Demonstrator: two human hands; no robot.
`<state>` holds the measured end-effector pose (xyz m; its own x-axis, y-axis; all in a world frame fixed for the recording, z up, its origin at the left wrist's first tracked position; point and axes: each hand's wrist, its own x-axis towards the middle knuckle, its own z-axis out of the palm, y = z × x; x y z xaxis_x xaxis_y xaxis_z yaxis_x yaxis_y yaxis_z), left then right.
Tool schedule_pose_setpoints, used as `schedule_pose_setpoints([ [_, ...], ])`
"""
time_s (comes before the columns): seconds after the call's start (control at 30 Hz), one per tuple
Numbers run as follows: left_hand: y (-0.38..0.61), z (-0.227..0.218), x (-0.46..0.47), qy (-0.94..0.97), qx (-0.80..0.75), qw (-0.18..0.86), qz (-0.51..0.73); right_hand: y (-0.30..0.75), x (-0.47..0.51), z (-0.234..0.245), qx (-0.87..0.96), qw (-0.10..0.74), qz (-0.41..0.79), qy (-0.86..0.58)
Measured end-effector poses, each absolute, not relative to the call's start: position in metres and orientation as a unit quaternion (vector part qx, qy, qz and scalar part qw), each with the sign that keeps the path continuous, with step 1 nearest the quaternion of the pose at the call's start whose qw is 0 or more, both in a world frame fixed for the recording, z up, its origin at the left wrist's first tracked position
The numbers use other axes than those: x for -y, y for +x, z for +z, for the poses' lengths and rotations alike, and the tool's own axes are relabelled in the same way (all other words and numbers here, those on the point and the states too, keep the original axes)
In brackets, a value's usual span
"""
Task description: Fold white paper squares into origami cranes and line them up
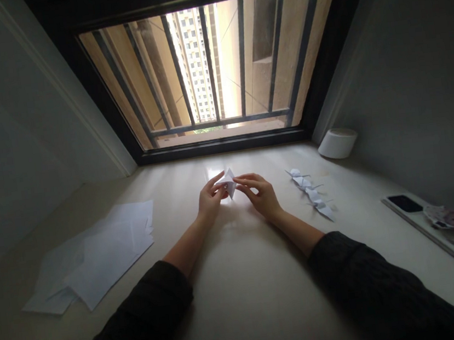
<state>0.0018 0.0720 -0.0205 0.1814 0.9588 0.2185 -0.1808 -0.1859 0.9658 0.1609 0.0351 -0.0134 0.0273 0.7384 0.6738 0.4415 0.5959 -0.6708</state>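
Between my two hands is a small folded white paper piece (231, 183), pointed at top and bottom, raised a little over the pale surface. My left hand (209, 198) pinches its left side between thumb and fingers. From the other side, my right hand (259, 192) closes thumb and fingertips on its right edge. Part of the paper hides behind the fingers. To the right of my right hand, several folded paper cranes (311, 194) sit in a slanting row.
Loose white paper sheets (113, 250) lie overlapping on the left. A white cylindrical object (337, 143) stands at the back right by the wall. Nearer, a phone (405, 203) lies with a round decorated piece on it. A barred, dark-framed window (224, 147) borders the far edge.
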Motion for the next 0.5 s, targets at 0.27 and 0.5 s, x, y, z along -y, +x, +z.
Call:
schedule_pose_setpoints([
  [0.27, 0.0015, -0.0217, -0.0707, 0.598, -0.341, 0.517, 0.509, 0.1627, -0.0413, -0.0167, 0.618, 0.603, 0.231, -0.448],
  [0.5, 0.0035, -0.0214, -0.0699, 0.618, -0.314, 0.498, 0.521, 0.1621, -0.0421, -0.0183, 0.617, 0.596, 0.251, -0.449],
])
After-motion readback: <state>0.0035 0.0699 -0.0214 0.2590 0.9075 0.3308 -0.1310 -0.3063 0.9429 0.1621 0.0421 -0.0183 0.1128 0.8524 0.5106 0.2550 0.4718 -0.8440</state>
